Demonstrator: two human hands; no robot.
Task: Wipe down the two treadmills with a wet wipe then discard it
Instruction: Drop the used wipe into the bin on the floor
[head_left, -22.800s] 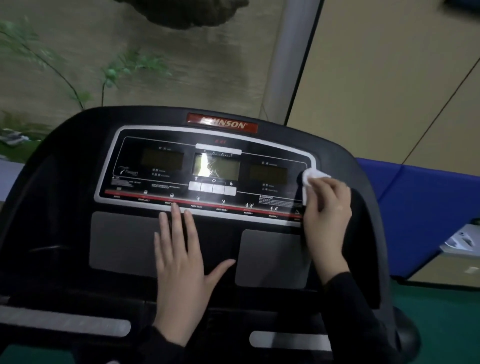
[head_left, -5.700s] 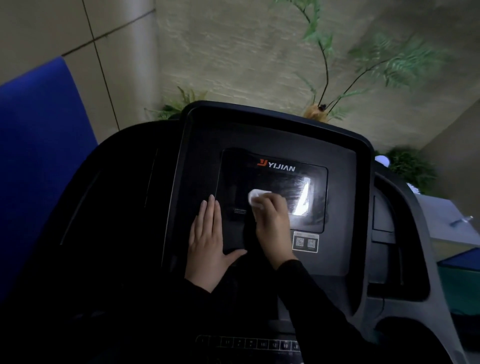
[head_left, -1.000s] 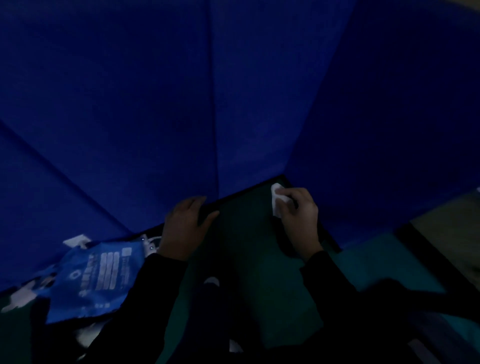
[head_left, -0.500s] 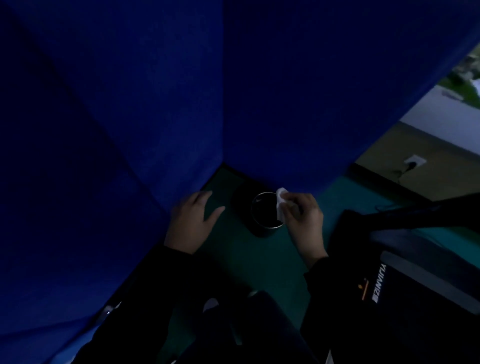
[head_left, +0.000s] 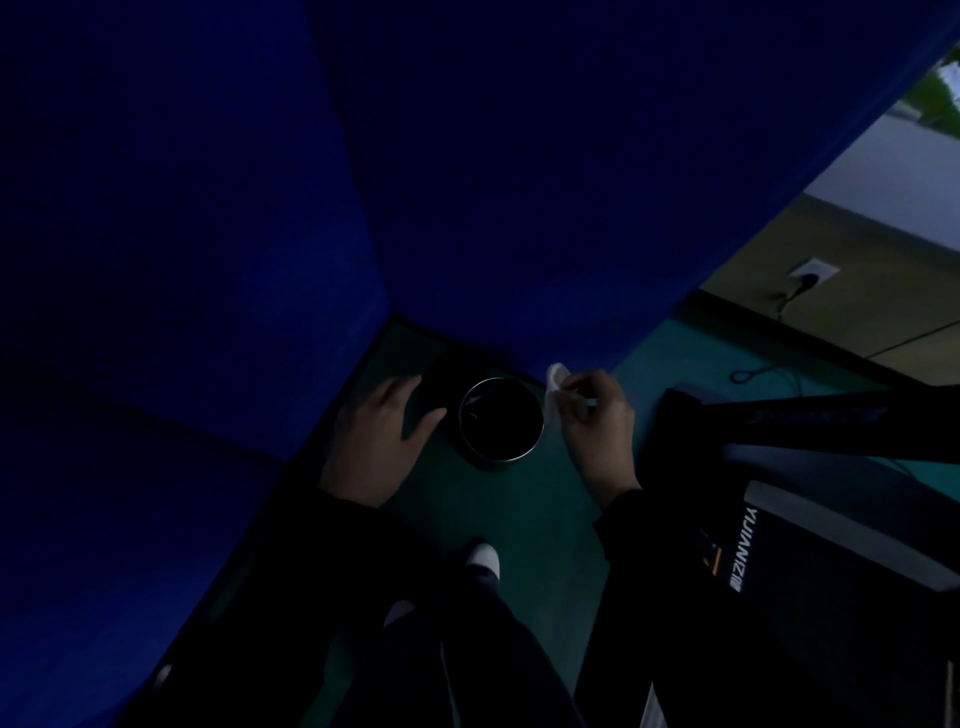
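Observation:
A small round bin (head_left: 536, 429) with a metal rim and dark inside stands on the green floor in the corner of blue panels. My right hand (head_left: 597, 421) pinches a crumpled white wet wipe (head_left: 555, 388) just right of the bin's rim, above floor level. To the left of the bin my left hand (head_left: 382, 439) hovers, fingers spread and empty. The black treadmill (head_left: 810, 545) with YIJIAN lettering fills the lower right.
Tall blue padded panels (head_left: 260, 208) close in on the left and behind the bin. My dark trouser legs and white shoe tips (head_left: 483, 558) are below. A wall socket with a cable (head_left: 810, 275) sits at right on the beige wall.
The view has swung from the panels to the corner bin. My right hand has carried the wipe to the right of the bin's rim; my left hand has stayed open left of it.

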